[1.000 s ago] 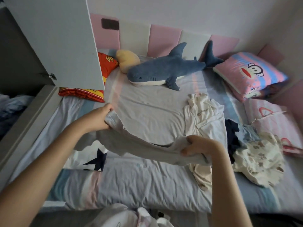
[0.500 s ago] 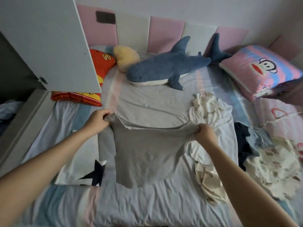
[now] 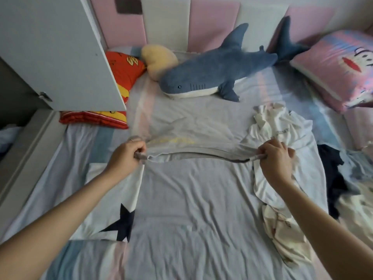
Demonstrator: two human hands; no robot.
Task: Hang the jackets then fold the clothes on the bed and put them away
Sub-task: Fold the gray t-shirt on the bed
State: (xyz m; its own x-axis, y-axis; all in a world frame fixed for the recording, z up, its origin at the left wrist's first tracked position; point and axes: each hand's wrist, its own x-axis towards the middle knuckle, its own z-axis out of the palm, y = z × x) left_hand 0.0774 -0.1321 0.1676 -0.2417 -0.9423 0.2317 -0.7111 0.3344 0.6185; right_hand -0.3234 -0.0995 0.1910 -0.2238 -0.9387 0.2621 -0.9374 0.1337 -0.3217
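Head view: grey shirt (image 3: 191, 188) spread flat across mid-bed, on striped bed sheet (image 3: 181, 259). Far edge of shirt bunched and gripped at both ends. Left hand (image 3: 127, 156) curled tight round left end of that edge, ring visible on one finger. Right hand (image 3: 276, 158) curled round right end, knuckles up. Edge stretched between the two hands, sagging a little in the middle. Lighter part of shirt lying beyond the hands, faint yellow print on it; cannot tell if inside out.

Under shirt's left side: white cloth with dark star (image 3: 113, 199), flat on sheet. Touching right hand and shirt's right side: crumpled white garment (image 3: 282, 126). Nearer the camera from that, cream patterned garment (image 3: 282, 235), partly under right forearm. Further right: dark navy garment (image 3: 331, 178), crumpled.

Toward head of bed, well apart from shirt: blue shark plush (image 3: 212, 71) lying sideways, nose to the left. Just beside its nose: yellow cushion (image 3: 159, 59), touching red pillow (image 3: 121, 71). Far right: pink striped pillow (image 3: 339, 67) with cartoon face. Behind: pink and white padded headboard (image 3: 167, 19). Left: open wardrobe door (image 3: 56, 51) covering part of red pillow.
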